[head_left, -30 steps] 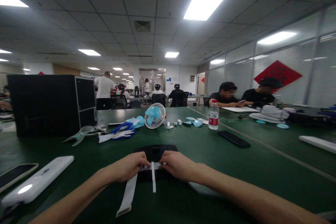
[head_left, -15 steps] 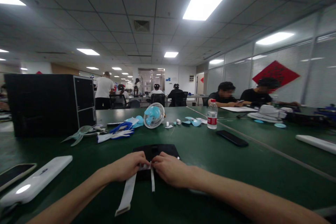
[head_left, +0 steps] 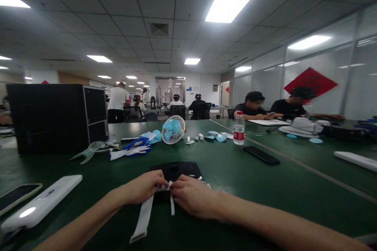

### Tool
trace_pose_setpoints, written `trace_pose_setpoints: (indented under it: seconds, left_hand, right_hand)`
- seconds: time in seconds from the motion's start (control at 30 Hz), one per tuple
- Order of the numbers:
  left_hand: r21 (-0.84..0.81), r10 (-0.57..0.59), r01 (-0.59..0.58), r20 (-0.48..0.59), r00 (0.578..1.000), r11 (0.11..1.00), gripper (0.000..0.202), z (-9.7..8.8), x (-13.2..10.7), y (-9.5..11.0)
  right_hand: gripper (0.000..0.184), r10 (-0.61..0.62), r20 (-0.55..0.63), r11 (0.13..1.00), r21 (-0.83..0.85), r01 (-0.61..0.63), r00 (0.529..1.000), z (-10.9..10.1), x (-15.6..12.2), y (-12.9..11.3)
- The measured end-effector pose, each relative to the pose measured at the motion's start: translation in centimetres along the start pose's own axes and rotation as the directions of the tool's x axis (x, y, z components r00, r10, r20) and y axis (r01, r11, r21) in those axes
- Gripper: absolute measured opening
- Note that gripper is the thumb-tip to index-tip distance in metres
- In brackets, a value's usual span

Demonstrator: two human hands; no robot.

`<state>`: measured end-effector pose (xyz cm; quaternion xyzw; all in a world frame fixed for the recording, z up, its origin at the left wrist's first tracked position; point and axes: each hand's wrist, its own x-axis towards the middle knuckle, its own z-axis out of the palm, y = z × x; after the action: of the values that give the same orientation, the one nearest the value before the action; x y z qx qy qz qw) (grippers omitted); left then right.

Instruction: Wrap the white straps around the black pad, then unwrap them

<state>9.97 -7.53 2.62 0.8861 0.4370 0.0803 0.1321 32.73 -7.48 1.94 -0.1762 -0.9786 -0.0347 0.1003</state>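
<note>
Working close together at the middle of a black panel (head_left: pixel 173 168), the left hand (head_left: pixel 145 186) and the right hand (head_left: pixel 198 198) meet from either side, low in the centre of the view. The panel is on the green bench (head_left: pixel 216 162), straight in front of the person. The left fingers are curled down beside a white patch on the panel; the right fingers are bunched together at the upper end of a narrow white strip (head_left: pixel 172 206). Whether either set truly pinches something or only presses on it, I cannot tell, since the tips and thumbs are mostly hidden.

A wide white ribbon cable (head_left: pixel 143 215) comes out below the left hand. It is likely very light and flexible across its flat face, yet easily creased; its grooved surface may be a little slick. The safest hold is probably the firm end piece (head_left: pixel 138 237), or flat across the full width, rather than one edge. The narrow strip looks just as light and easily bent, best held near an end. The panel seems stiff, and its rim should give a secure hold.

The cable's long axis slants from the left fingers toward the person and leftward, end piece nearest the body. The narrow strip points almost straight at the person, and the panel appears longer crosswise.
</note>
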Motion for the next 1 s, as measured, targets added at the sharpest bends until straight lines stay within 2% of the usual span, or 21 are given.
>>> trace_pose_setpoints:
  seconds: [0.23,0.37,0.6,0.77,1.0]
  left_hand:
    - [0.012,0.003,-0.003,-0.004,1.000,1.000,0.038,0.1,0.0,-0.4]
    - [0.016,0.012,-0.012,-0.005,1.000,1.000,0.040,0.1,0.0,-0.2]
    - [0.063,0.041,-0.041,0.002,0.999,0.997,0.045,0.0,-0.1,-0.1]
    - [0.072,0.055,-0.055,0.007,0.998,0.996,0.045,-0.4,-0.4,0.1]
    - [0.070,0.067,-0.070,0.035,0.997,0.995,0.034,-0.8,-0.7,-0.1]
  right_hand:
    - [0.028,-0.087,0.015,0.989,-0.122,0.088,0.996,-0.1,-0.7,-0.7]
    - [0.028,-0.107,0.022,0.990,-0.091,0.109,0.994,-0.2,-0.9,-0.9]
    - [0.033,0.066,0.012,0.995,0.077,-0.067,0.998,-0.1,-0.4,-0.5]
    - [0.040,0.100,0.053,0.986,0.131,-0.106,0.994,0.0,-0.4,-0.1]
    - [0.043,0.117,0.104,0.982,0.133,-0.131,0.988,-1.2,-1.3,0.6]
